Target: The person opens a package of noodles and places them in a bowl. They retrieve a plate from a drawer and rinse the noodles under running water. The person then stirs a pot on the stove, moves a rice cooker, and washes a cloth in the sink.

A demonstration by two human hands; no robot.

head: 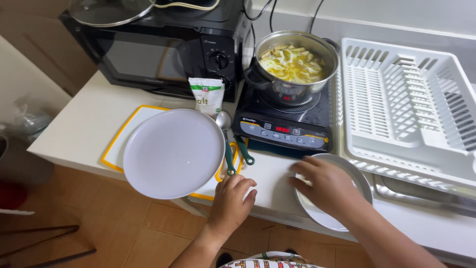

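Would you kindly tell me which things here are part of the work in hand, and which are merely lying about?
In hand:
left hand
right hand
small plate
large plate
spoon

Lying about:
pot of food
cooktop
microwave
salt bag
dish rack
cutting board

Bare counter (267,178) at lower centre, between my left hand (230,201) and right hand (325,186), gave me room. The white plate (171,154) blocked the left, the induction cooker (282,126) stood behind, and the dish rack (406,109) filled the right.
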